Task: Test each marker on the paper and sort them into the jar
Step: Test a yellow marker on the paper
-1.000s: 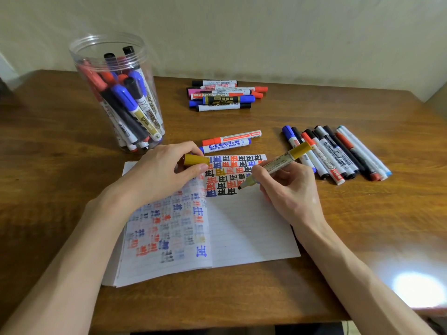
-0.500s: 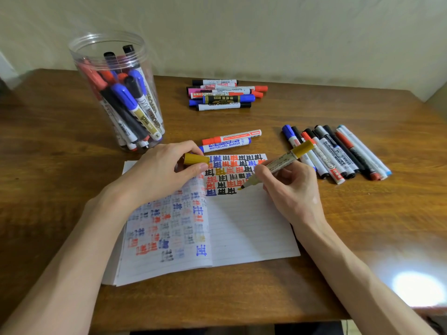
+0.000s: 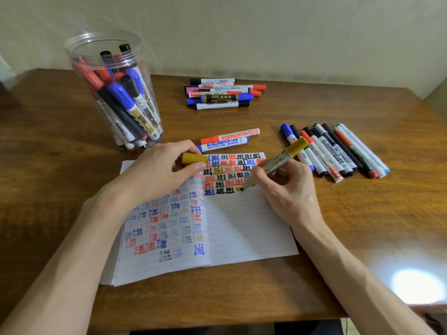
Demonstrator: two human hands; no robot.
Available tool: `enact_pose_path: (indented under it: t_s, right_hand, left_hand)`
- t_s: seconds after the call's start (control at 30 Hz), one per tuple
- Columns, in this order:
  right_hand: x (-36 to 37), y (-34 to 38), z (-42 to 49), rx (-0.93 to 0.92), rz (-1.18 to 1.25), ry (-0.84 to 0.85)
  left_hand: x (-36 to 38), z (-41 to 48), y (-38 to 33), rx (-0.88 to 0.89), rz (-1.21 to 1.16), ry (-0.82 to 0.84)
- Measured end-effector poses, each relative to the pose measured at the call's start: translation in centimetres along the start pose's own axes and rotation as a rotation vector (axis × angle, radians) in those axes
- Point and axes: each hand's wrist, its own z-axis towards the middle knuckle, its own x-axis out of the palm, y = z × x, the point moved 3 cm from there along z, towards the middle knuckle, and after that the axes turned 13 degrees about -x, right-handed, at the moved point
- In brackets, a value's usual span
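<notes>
— How many markers are out on the worktop (image 3: 362, 213)?

— Two lie side by side just above the paper (image 3: 242, 226): a red marker (image 3: 229, 136) and a blue marker (image 3: 222, 144). A back pile (image 3: 222, 94) holds about seven and a right row (image 3: 338, 151) about ten. Both overlap, so neither count is sure. The one jar (image 3: 113, 93) stands upright at the far left, packed with more than can be counted.

— And the hands?

— The right hand (image 3: 287, 189) grips one yellow marker (image 3: 278, 163) in a writing hold. The left hand (image 3: 159, 175) pinches the yellow cap (image 3: 193, 158) between thumb and fingers and rests on the left page.

— Anything in the way?

— The right row lies just beside the right hand, and the marker's rear end overlaps it in this view.

— Which way does it point?

— It is tilted, its long axis running from upper right down to lower left. The tip is on the paper at the end of the bottom row of coloured marks.
</notes>
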Motion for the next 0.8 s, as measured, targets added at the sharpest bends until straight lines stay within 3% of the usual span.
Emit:
enact_pose_path:
  t_s: [0.37, 0.57, 0.8]
  right_hand:
    - [0.31, 0.33, -0.07, -0.012, 0.043, 0.07]
    - [0.01, 0.05, -0.12, 0.023, -0.013, -0.046]
    - [-0.17, 0.27, 0.0, 0.067, 0.098, -0.071]
  left_hand:
    - [-0.08, -0.02, 0.09, 0.009, -0.012, 0.0]
    - [0.0, 0.07, 0.21, 0.016, -0.018, -0.007]
    - [0.0, 0.15, 0.19, 0.006, -0.007, -0.004]
